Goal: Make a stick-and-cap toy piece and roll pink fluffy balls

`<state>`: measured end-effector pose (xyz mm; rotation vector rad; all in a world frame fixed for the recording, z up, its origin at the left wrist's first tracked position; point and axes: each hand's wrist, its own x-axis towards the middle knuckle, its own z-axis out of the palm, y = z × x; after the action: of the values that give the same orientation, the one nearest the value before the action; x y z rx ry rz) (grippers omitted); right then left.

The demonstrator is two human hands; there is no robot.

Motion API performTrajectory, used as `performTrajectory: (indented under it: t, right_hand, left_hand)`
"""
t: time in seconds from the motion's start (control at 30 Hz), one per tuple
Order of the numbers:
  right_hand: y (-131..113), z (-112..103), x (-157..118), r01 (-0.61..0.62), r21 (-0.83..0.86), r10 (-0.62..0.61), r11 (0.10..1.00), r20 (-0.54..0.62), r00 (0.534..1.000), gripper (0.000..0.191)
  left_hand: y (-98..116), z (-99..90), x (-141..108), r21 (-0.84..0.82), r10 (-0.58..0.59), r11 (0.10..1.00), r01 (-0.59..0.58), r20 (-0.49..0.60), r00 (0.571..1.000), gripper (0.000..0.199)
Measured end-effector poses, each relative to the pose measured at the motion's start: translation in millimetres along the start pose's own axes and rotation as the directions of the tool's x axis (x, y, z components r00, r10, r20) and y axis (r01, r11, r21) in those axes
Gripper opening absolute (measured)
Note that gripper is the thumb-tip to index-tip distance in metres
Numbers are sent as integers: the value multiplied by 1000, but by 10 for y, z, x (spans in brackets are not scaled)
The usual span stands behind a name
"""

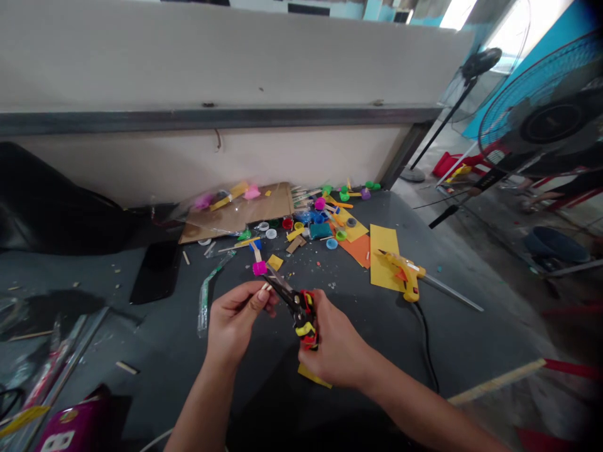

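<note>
My left hand [239, 317] pinches a small pale wooden stick [267, 287] between thumb and fingers. My right hand [332, 342] is wrapped round the red, black and yellow handles of a cutting tool [296, 302]. The tool's dark jaws point up and left and reach the stick by my left fingertips. Whether they touch it is too small to tell. Just beyond lies a piece with a magenta cap [259, 269], pale sticks and a blue cap [255, 244]. A small yellow paper square [275, 262] is beside it.
A yellow glue gun [411, 276] lies on yellow paper [382, 242] at the right, its cord running toward me. Coloured caps, sticks and cardboard [226, 218] line the back by the partition. A black phone [154, 273] lies left; a fan [549, 119] stands right.
</note>
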<state>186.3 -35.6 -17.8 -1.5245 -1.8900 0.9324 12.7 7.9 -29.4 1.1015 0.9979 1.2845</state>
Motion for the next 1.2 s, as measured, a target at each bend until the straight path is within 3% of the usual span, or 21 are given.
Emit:
performTrajectory:
  t: [0.13, 0.37, 0.97, 1.2]
  right_hand:
    - [2, 13, 4, 75, -157, -81, 985, -33, 996, 50]
    - [26, 7, 18, 100, -285, -119, 953, -52, 992, 52]
    - [39, 32, 32, 80, -300, -92, 951, -25, 995, 48]
    - [58, 24, 65, 19, -362, -22, 932, -5, 1000, 42]
  left_hand:
    - [15, -18, -7, -5, -20, 1000, 20, 44, 999, 14]
    - [-25, -65, -18, 65, -63, 996, 63, 6, 998, 16]
    - [45, -60, -16, 179, -79, 980, 83, -28, 996, 18]
    - [60, -42, -14, 223, -47, 973, 56, -44, 998, 18]
